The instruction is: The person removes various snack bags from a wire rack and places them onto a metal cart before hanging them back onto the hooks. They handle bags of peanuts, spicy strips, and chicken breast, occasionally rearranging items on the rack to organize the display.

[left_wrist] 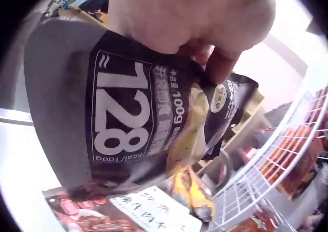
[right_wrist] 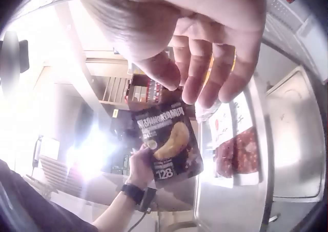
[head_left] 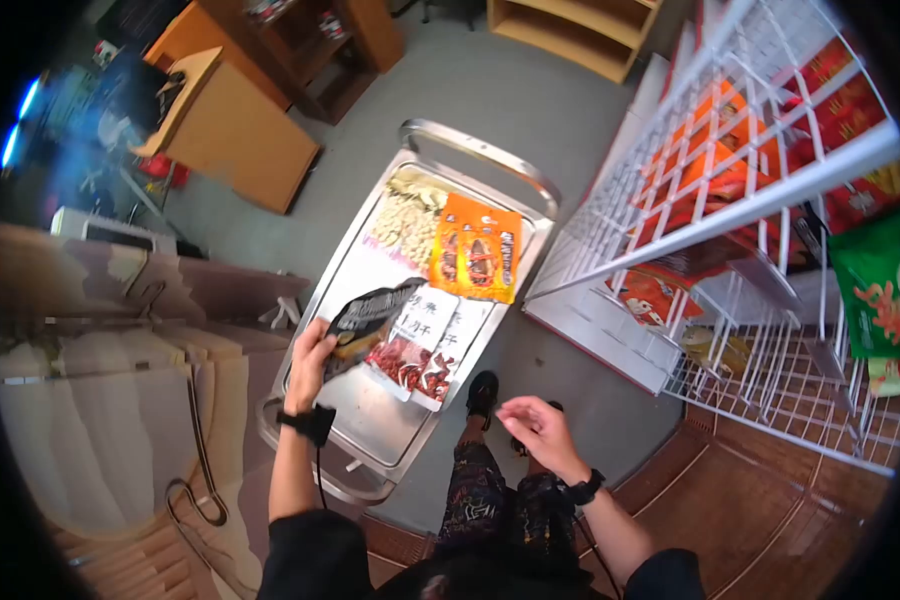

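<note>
My left hand [head_left: 310,362] grips a black snack pouch [head_left: 368,322] by one edge above the metal cart. In the left wrist view the pouch [left_wrist: 128,106] shows a large "128" and a yellow food picture, with the thumb pressed to its face. Two white pouches [head_left: 407,345] with reddish dried meat on the front lie close beneath it. My right hand [head_left: 542,432] hangs in the air beside the cart, fingers loosely bent, holding nothing. Its palm [right_wrist: 205,16] faces the pouch in the right wrist view.
Orange packets [head_left: 478,250] and pale clear bags [head_left: 405,225] lie on the cart's steel tray [head_left: 370,425]. White wire baskets [head_left: 610,240] with red, orange and green packages stand to the right. A curtain-like cloth [head_left: 120,430] lines the left side, and a wooden desk [head_left: 235,135] stands behind.
</note>
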Tool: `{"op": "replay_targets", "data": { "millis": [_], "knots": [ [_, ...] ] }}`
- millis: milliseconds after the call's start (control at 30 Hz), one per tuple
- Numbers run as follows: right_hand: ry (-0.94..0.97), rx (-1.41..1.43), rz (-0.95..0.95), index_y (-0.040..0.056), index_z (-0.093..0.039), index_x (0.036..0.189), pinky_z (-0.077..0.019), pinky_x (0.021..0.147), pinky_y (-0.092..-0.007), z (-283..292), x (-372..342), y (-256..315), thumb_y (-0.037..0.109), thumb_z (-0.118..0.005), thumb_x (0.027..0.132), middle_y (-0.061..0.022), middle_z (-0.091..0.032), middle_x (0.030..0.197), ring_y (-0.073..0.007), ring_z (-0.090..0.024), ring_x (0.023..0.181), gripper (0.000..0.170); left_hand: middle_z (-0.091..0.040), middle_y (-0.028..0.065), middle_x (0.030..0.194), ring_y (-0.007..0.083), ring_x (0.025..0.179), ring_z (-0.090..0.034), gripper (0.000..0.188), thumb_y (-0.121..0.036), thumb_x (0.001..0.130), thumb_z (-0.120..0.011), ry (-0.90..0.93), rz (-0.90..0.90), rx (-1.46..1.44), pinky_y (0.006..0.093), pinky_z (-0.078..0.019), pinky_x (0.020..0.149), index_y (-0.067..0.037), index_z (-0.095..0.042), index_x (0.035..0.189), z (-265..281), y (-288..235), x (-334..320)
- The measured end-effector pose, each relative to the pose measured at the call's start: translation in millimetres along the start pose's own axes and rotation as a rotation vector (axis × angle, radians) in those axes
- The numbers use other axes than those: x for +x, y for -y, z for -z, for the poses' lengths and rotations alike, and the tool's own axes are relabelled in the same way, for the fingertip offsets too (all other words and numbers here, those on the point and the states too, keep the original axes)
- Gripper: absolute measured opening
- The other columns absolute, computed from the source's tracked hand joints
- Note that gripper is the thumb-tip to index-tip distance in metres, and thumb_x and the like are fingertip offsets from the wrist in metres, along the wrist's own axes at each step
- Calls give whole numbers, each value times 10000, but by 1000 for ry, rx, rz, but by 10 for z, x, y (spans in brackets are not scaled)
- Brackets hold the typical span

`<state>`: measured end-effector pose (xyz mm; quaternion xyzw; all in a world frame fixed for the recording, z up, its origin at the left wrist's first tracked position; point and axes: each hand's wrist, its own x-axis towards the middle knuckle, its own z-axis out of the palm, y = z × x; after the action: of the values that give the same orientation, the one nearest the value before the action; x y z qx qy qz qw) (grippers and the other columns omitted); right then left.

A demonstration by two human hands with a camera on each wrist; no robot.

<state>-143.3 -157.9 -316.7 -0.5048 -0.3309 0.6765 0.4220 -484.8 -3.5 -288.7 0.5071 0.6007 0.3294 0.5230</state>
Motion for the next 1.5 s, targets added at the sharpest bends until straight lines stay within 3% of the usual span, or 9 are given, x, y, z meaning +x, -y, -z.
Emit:
{"op": "replay_targets", "data": {
  "millis": [100,167,233,300,367,567,733,1000,1500],
  "knots": [
    [-13,-141,160,51,-385,1335,-405,1000,-364,-88,109,338,114,-790,738,-101,-468,1366,-215,-474,1240,724,-365,-31,697,87,667,-338,181,-164,808,-549,62,-114,-33,253,-279,584,-46,-448,715,-397,-517,-389],
    [-19,-79,359,55,-311,1393,-365,1040,-370,-51,94,529,105,-842,672,-113,-464,1362,-234,-444,1266,896,-460,-17,721,105,689,-400,202,-216,796,-563,131,-209,-47,264,-320,606,-25,-524,744,-647,-377,-550],
    [84,190,399,43,-382,1347,-380,1024,-349,134,-18,795,67,-824,687,-129,-498,1325,-203,-468,1233,794,-631,91,929,181,866,-567,284,-197,790,-604,164,-169,-475,307,-447,778,39,-606,948,-1273,-492,-696],
    [19,199,306,22,-491,1231,-430,969,-325,480,-201,828,37,-802,709,-137,-589,1212,-173,-546,1126,608,-595,141,1063,241,953,-579,282,-159,803,-597,29,-116,-707,385,-442,912,42,-597,1000,-1978,-601,-830],
    [-142,-39,416,17,-592,1008,-495,856,-305,809,-438,1044,56,-796,727,-124,-676,1027,-166,-630,956,350,-591,140,1057,237,944,-567,258,-141,814,-590,320,-171,-689,361,-419,909,35,-590,1003,-2334,-362,-824],
    [-663,-55,478,5,-623,1035,-491,799,-254,1663,-1052,1342,108,-745,801,-13,-665,955,-80,-593,861,283,-531,-25,885,65,819,-482,182,-70,906,-549,564,-143,-455,203,-390,743,13,-538,1068,-3567,-943,-901],
    [-806,-137,581,6,-664,952,-480,726,-236,2248,-1130,1501,124,-719,828,-6,-676,892,-68,-591,803,180,-611,38,1105,89,1012,-536,315,-158,960,-523,714,-206,-446,228,-396,879,0,-485,1230,-4191,-1365,-716],
    [-626,-231,701,1,-684,926,-476,694,-237,2300,-1040,1745,154,-728,830,-5,-680,841,-62,-585,763,185,-642,-6,899,49,802,-555,179,-185,935,-595,551,-380,-494,216,-452,727,-13,-633,965,-4403,-1834,-445],
    [-676,-108,730,-13,-664,971,-485,707,-236,2366,-932,1826,133,-693,861,1,-676,866,-52,-574,773,185,-656,3,872,46,777,-561,173,-140,924,-601,455,-465,-449,208,-452,701,14,-638,992,-4538,-2039,-372]
  ]
}}
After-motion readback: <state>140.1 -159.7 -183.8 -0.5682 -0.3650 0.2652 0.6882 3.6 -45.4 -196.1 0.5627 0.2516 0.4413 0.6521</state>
